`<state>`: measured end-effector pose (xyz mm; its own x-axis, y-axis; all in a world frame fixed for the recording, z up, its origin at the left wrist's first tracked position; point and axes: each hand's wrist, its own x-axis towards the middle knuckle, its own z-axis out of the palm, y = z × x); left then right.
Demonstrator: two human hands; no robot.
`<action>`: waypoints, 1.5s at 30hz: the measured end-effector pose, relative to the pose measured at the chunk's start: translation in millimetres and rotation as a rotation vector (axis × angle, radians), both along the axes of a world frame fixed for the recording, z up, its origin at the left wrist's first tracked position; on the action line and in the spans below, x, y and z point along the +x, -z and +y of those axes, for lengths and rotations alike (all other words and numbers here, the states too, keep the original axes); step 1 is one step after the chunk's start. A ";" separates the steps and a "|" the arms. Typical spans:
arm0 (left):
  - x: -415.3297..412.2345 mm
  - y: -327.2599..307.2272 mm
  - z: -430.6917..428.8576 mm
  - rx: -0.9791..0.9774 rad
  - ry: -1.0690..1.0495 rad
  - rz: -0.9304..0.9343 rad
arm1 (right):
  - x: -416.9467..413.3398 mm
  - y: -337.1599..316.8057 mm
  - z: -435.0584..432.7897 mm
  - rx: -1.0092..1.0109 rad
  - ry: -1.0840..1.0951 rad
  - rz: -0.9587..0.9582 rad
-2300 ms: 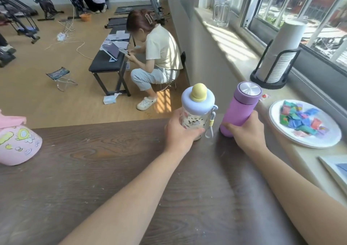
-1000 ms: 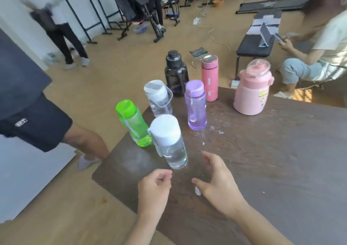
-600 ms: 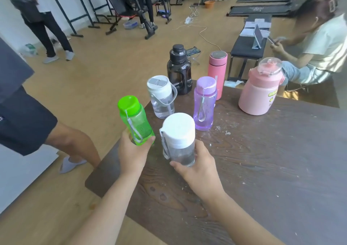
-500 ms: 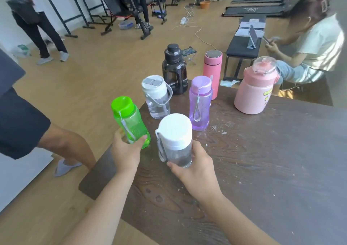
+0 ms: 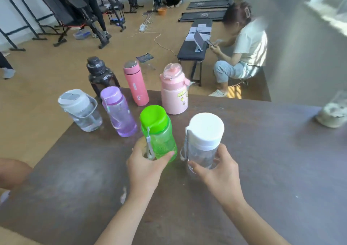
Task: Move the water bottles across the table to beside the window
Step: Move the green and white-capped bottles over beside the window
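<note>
My left hand (image 5: 144, 166) grips the green bottle (image 5: 159, 134) near its base. My right hand (image 5: 218, 171) grips the clear bottle with a white cap (image 5: 203, 141). Both bottles are upright over the middle of the dark wooden table (image 5: 262, 169). Behind them, near the table's far left corner, stand a clear bottle with a grey lid (image 5: 80, 109), a purple bottle (image 5: 118, 111), a black jug (image 5: 100, 75), a pink flask (image 5: 136, 83) and a pale pink jug (image 5: 174, 88). A blurred bottle (image 5: 333, 113) stands at the right edge, by the window side.
A person in a cream shirt (image 5: 242, 49) sits on the floor past the table, beside a black bench (image 5: 195, 51). A grey wall (image 5: 300, 47) rises at the right. Someone's knee (image 5: 13, 171) is at the table's left edge. Exercise machines fill the far floor.
Both hands closed on the green and white-capped bottles at the left corner, then carried them rightward, away from the group. The view has swung right; the wall and window side now show.
</note>
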<state>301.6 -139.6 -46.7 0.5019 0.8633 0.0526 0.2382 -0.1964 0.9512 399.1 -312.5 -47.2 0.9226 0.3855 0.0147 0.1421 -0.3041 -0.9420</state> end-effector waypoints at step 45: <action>271.3 17.0 -358.3 -0.075 0.784 0.107 | 170.6 5.7 -367.3 -0.190 0.784 -0.030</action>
